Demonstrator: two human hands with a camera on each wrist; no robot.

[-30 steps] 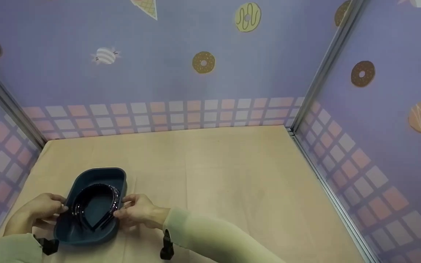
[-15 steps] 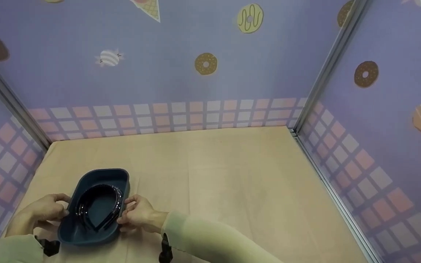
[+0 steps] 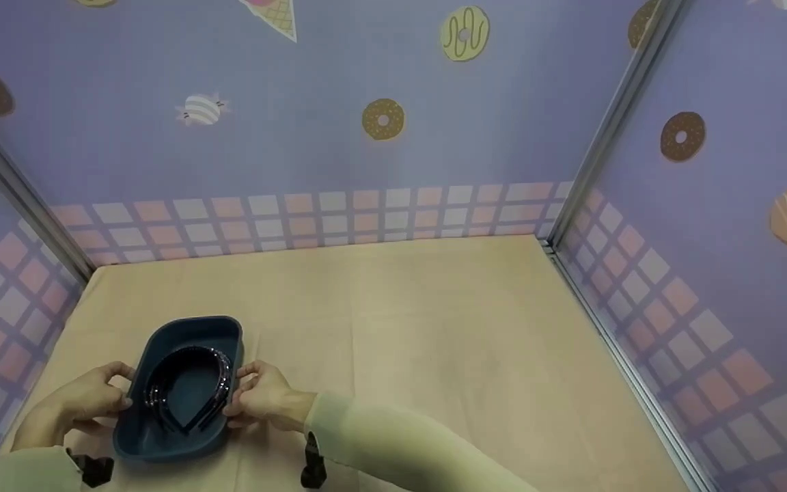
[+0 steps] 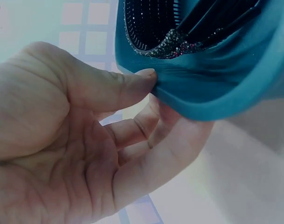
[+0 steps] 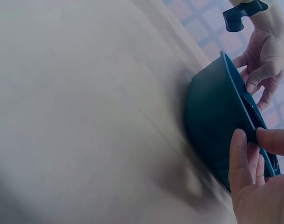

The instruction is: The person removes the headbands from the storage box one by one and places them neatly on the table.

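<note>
A dark teal plastic basin (image 3: 154, 447) with rounded corners is at the table's near left. Inside it lie several dark, glittery headbands (image 3: 227, 374), nested together, their ends toward the near side. My left hand (image 3: 89, 398) pinches the basin's left rim. In the left wrist view, its thumb is over the edge and its fingers are underneath, close to the rhinestone-covered headbands (image 4: 172, 43). On the opposite side my right hand (image 3: 264, 398) grips the right rim. The right wrist view shows thumb and fingers on either side of the basin wall (image 5: 216, 107).
A cream cloth covers the table (image 3: 421, 342), stretching to the right of the basin. Purple walls (image 3: 298, 137) printed with sweets stand behind and at both sides. A metal rail (image 3: 612, 342) runs along the table's right edge.
The basin, with the headbands in it, has shifted slightly to the right. Both hands keep hold of its rim.
</note>
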